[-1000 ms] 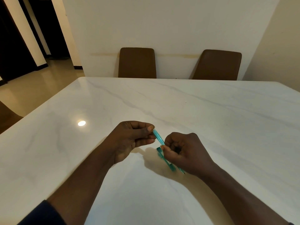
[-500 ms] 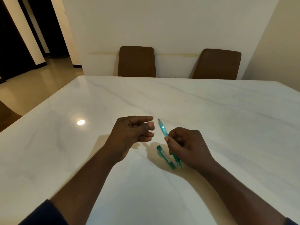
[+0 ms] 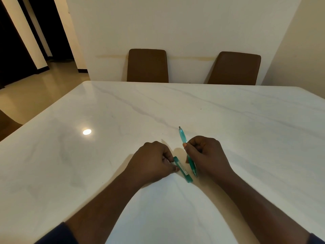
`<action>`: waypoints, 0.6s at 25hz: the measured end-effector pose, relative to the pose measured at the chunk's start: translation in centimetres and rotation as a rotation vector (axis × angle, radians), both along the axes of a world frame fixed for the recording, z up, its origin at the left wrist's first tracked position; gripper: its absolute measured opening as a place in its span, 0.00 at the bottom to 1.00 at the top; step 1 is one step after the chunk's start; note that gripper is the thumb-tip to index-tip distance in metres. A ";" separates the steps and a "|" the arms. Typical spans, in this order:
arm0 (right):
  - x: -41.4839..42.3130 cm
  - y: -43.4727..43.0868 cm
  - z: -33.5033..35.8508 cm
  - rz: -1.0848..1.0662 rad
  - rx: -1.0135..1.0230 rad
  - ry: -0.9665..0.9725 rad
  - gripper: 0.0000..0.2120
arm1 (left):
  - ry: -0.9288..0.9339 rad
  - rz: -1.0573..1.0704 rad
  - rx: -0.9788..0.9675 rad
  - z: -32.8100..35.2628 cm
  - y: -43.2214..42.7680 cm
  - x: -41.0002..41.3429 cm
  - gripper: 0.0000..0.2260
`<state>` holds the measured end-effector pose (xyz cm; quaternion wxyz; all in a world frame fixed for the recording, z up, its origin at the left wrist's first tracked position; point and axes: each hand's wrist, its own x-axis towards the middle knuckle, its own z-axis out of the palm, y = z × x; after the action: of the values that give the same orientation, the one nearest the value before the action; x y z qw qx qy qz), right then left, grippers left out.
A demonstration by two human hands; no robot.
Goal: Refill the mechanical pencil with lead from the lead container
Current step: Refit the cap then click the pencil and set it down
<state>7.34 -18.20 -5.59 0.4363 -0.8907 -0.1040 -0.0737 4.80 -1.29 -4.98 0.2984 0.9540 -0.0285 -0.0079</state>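
A teal mechanical pencil [image 3: 183, 138] is held in my right hand [image 3: 207, 155], its open rear end pointing up and away, its tip low near the table. A flat teal lead container [image 3: 182, 171] lies on the white marble table [image 3: 228, 129] between my hands. My left hand [image 3: 153, 161] rests on the table with its fingertips pinched on the container's far end. Whether my left hand also holds the pencil's cap is hidden.
Two brown chairs [image 3: 147, 66] [image 3: 233, 68] stand at the table's far edge against a cream wall. A lamp's bright reflection [image 3: 87, 132] shows on the tabletop at the left. A dark doorway [image 3: 21, 41] opens at the far left.
My left hand drew away from the pencil's rear end, then dropped to the table and closed its fingertips on the lead container. My right hand kept the pencil, shifting slightly.
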 end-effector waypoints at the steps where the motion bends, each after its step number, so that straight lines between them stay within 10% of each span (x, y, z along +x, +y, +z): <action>1: 0.0 0.0 0.0 0.002 0.001 0.002 0.11 | 0.007 -0.003 -0.014 -0.1 -0.1 0.0 0.10; 6: -0.2 0.0 0.0 0.030 0.014 0.011 0.10 | -0.069 0.063 -0.122 0.1 0.6 0.3 0.09; 15: -1.0 0.2 0.5 0.147 0.092 -0.034 0.09 | -0.022 0.132 -1.138 1.8 1.6 0.8 0.11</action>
<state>6.36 -18.02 -5.06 0.4789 -0.8585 -0.1728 -0.0611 5.64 0.30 -3.21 0.7644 0.6430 0.0284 0.0376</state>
